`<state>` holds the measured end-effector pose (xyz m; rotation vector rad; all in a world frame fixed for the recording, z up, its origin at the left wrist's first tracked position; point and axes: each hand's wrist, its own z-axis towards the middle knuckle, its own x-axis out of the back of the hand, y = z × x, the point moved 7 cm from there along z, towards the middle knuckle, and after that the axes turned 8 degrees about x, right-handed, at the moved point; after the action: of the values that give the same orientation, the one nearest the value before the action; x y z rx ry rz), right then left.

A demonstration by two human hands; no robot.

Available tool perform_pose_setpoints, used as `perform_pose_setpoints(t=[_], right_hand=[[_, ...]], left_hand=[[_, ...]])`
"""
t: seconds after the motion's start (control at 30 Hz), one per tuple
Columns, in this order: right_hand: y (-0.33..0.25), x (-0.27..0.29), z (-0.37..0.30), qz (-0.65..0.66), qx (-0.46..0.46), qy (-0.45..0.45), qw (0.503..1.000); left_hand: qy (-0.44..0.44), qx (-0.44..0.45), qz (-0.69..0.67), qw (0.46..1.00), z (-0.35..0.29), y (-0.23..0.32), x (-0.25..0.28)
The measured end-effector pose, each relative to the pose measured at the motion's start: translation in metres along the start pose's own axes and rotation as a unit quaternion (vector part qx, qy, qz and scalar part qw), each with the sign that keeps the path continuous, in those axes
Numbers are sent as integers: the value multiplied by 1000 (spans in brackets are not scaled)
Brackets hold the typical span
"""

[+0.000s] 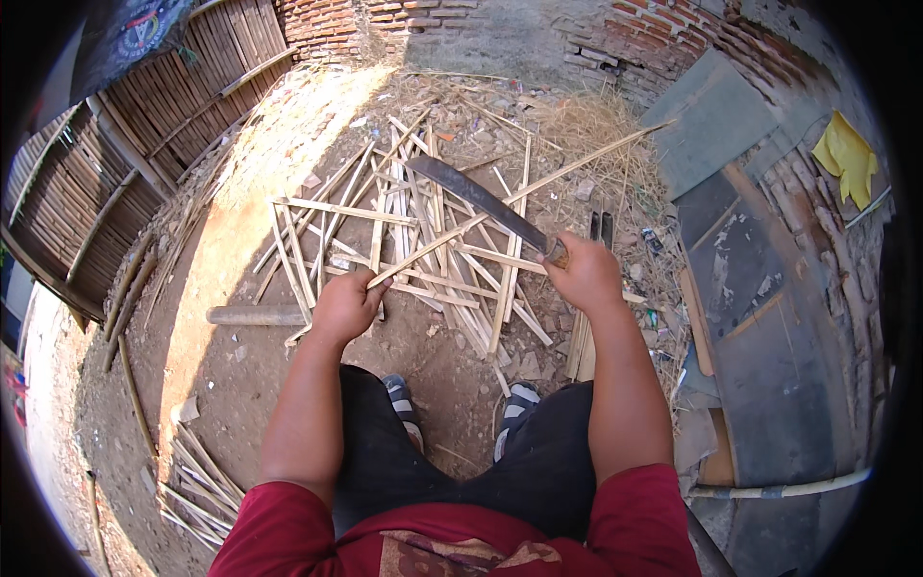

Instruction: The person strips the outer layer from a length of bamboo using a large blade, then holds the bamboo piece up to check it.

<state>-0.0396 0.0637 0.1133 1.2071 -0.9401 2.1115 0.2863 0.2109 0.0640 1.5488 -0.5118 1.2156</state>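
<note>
My right hand (587,273) grips the handle of a machete (478,199). Its long dark blade points up and to the left, over a heap of split bamboo strips (413,207) on the ground. Between the closed fingers of my left hand (348,306) is one end of a long bamboo strip (558,175), which slants away to the upper right. Blade and strip lie close together where they run over the pile; whether they touch, I cannot tell. Both hands are held above the dirt, in front of my knees.
A round bamboo pole (256,315) lies left of the pile. More strips (200,486) are stacked at the lower left. Dark boards (760,317) lean along the right side, near a yellow cloth (846,159). A bamboo fence (207,82) and a brick wall (452,34) bound the yard.
</note>
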Motion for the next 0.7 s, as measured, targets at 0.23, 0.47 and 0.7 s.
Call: perform_pose_setpoints(t=[0.23,0.47,0.7], right_hand=[[6,-17,-5,-1,33,-22,999],[-19,-23,2,68,50,-76,994],[-48,-45,-6,-9,141,-70,987]], left_hand=[[-10,5,14,1000,0,9,1],[-4,-24,-7,1000,-5,23,-1],[-65,-20,-9,998,-2,17,-12]])
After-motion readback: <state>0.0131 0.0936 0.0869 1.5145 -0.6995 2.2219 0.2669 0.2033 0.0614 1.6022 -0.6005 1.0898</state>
